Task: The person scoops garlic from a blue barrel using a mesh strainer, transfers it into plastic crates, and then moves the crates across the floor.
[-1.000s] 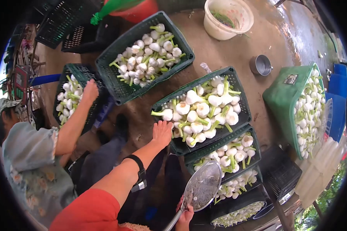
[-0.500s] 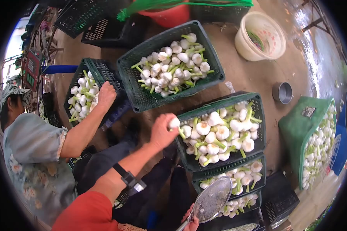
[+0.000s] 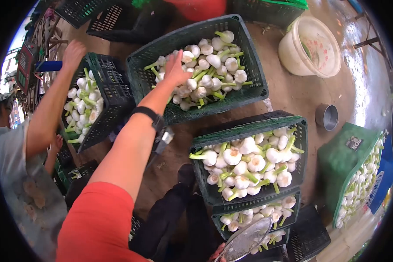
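Observation:
My left hand, a band with a small device on its wrist, reaches into the upper green plastic crate. Its fingers are stretched out and apart over the white garlic bulbs with trimmed green stems. At the bottom edge my right hand, partly cut off by the frame, is closed around the handle of a round metal-rimmed mesh strainer. The strainer overlaps a lower garlic crate. Between my hands stands another crate, heaped with garlic bulbs.
At left, a co-worker's raised arm is beside a tilted garlic crate. A white bucket and a metal cup stand to the right. Beyond them is a green container of garlic. Black crates lie lower right.
My left hand has let go of a garlic bulb at the middle crate and moved up-left into the upper crate. The co-worker's hand has lifted away from their crate. The view has shifted.

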{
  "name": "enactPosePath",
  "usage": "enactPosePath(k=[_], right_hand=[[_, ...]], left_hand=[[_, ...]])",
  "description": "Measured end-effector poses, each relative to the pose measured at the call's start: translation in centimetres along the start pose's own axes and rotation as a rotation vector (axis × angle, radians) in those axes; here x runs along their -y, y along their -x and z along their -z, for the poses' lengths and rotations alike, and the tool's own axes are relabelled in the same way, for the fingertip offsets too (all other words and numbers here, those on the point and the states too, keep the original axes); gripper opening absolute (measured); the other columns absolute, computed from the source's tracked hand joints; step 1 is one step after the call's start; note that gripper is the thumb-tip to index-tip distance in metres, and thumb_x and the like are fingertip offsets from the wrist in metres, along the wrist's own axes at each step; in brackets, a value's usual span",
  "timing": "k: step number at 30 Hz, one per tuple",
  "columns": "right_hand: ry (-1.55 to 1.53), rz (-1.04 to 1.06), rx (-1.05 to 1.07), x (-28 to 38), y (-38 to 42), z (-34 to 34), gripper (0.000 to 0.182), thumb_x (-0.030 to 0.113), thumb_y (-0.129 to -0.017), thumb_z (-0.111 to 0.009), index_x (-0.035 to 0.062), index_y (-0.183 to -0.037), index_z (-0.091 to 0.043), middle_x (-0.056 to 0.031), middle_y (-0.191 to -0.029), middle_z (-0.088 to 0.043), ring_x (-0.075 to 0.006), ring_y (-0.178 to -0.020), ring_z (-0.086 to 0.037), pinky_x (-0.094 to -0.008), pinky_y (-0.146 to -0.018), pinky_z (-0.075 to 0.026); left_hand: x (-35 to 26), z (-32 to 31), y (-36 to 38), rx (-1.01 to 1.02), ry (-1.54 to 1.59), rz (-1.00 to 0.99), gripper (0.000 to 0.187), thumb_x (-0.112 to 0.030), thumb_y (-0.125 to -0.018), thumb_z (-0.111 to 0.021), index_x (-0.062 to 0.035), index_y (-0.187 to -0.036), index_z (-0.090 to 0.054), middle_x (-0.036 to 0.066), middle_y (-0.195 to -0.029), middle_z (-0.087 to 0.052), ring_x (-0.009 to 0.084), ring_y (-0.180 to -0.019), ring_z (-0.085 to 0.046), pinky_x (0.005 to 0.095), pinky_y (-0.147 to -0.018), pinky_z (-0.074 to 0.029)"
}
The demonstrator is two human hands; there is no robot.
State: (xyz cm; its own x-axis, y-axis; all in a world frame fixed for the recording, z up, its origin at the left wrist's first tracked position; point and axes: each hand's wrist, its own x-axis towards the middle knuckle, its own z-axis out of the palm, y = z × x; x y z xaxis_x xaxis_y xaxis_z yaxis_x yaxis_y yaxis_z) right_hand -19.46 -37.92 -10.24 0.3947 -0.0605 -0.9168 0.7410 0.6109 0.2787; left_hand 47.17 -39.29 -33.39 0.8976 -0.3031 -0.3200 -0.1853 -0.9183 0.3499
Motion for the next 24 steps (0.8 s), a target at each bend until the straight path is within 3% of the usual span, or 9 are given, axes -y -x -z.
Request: enactPosePath(k=[4, 6, 8, 10, 14, 16, 20, 22, 24], right_hand=[[0.068, -0.024, 0.180, 0.2, 0.0, 0.3, 0.046, -0.004, -0.083, -0.037, 0.0033, -0.128, -0.036, -0.0122, -0.127, -0.043, -0.0264, -0.114, -0.044, -0.0408, -0.094, -0.038], [0.059, -0.023, 0.117, -0.1, 0.2, -0.4, 0.045, -0.004, -0.083, -0.037, 0.0029, -0.128, -0.036, -0.0127, -0.126, -0.044, -0.0263, -0.114, -0.044, -0.0404, -0.094, -0.038], [0.043, -0.032, 0.081, -0.4, -0.5, -0.7, 0.045, -0.004, -0.083, -0.038, 0.0025, -0.127, -0.037, -0.0133, -0.125, -0.045, -0.0262, -0.114, -0.045, -0.0400, -0.094, -0.038], [0.027, -0.115, -0.030, 0.0, -1.1, -0.9, 0.042, -0.003, -0.084, -0.038, 0.0015, -0.125, -0.039, -0.0146, -0.124, -0.045, -0.0261, -0.114, -0.045, -0.0395, -0.093, -0.039], [0.239, -0.116, 0.051, -1.9, -1.0, -3.2, 0.037, -0.001, -0.085, -0.041, 0.0001, -0.123, -0.041, -0.0153, -0.123, -0.045, -0.0261, -0.111, -0.046, -0.0393, -0.091, -0.041], [0.206, -0.118, -0.023, -2.5, -1.0, -3.3, 0.037, 0.000, -0.085, -0.042, -0.0003, -0.122, -0.041, -0.0152, -0.122, -0.046, -0.0265, -0.109, -0.048, -0.0392, -0.090, -0.042], [0.303, -0.053, -0.075, -3.4, -0.8, -2.6, 0.039, -0.001, -0.081, -0.047, -0.0005, -0.120, -0.042, -0.0165, -0.118, -0.048, -0.0269, -0.106, -0.049, -0.0379, -0.086, -0.044], [0.324, -0.068, -0.015, -3.8, -0.7, -2.3, 0.041, -0.001, -0.080, -0.049, -0.0006, -0.120, -0.042, -0.0169, -0.117, -0.049, -0.0268, -0.105, -0.049, -0.0372, -0.085, -0.044], [0.582, 0.099, -0.259, -4.7, -0.4, -1.9, 0.045, 0.000, -0.076, -0.052, -0.0012, -0.120, -0.042, -0.0175, -0.115, -0.049, -0.0266, -0.101, -0.051, -0.0348, -0.080, -0.046]], left_hand=[[-3.8, -5.0, 1.7, 0.065, 0.105, -0.114, 0.076, -0.017, -0.072, -0.055, -0.0140, -0.137, -0.018, 0.021, -0.131, -0.032, 0.0324, -0.123, -0.031, 0.0351, -0.101, -0.029], [-5.2, -3.1, 3.3, 0.252, -0.007, -0.113, 0.068, -0.018, -0.074, -0.050, -0.0155, -0.136, -0.023, 0.022, -0.126, -0.040, 0.0341, -0.116, -0.039, 0.0371, -0.097, -0.033], [-3.6, -4.0, 3.4, 0.547, 0.386, -0.212, 0.065, -0.010, -0.075, -0.047, -0.0192, -0.135, -0.025, 0.020, -0.133, -0.032, 0.0342, -0.120, -0.035, 0.0367, -0.099, -0.031], [-5.4, -0.8, 6.0, 0.697, 0.309, -0.360, 0.062, -0.008, -0.076, -0.044, -0.0177, -0.135, -0.027, 0.018, -0.131, -0.037, 0.0337, -0.118, -0.038, 0.0368, -0.096, -0.034], [-0.7, 0.5, 6.3, 0.315, -0.042, -0.260, 0.055, -0.007, -0.075, -0.044, -0.0164, -0.129, -0.036, 0.017, -0.124, -0.044, 0.0322, -0.114, -0.042, 0.0378, -0.093, -0.036], [1.7, 1.7, 8.6, 0.260, -0.053, -0.265, 0.056, -0.005, -0.073, -0.043, -0.0168, -0.128, -0.037, 0.015, -0.122, -0.047, 0.0309, -0.110, -0.045, 0.0400, -0.089, -0.039], [4.3, 5.4, 16.6, 0.189, 0.175, -0.155, 0.046, -0.007, -0.074, -0.047, -0.0096, -0.120, -0.045, 0.015, -0.118, -0.050, 0.0305, -0.107, -0.048, 0.0381, -0.088, -0.040], [3.5, 8.5, 21.0, 0.212, 0.391, 0.061, 0.040, -0.009, -0.074, -0.049, -0.0054, -0.114, -0.050, 0.017, -0.109, -0.056, 0.0295, -0.100, -0.054, 0.0362, -0.084, -0.043], [3.5, 9.7, 25.2, 0.063, 0.478, 0.055, 0.036, -0.007, -0.075, -0.050, -0.0036, -0.111, -0.052, 0.016, -0.099, -0.060, 0.0267, -0.092, -0.059, 0.0327, -0.079, -0.046]])
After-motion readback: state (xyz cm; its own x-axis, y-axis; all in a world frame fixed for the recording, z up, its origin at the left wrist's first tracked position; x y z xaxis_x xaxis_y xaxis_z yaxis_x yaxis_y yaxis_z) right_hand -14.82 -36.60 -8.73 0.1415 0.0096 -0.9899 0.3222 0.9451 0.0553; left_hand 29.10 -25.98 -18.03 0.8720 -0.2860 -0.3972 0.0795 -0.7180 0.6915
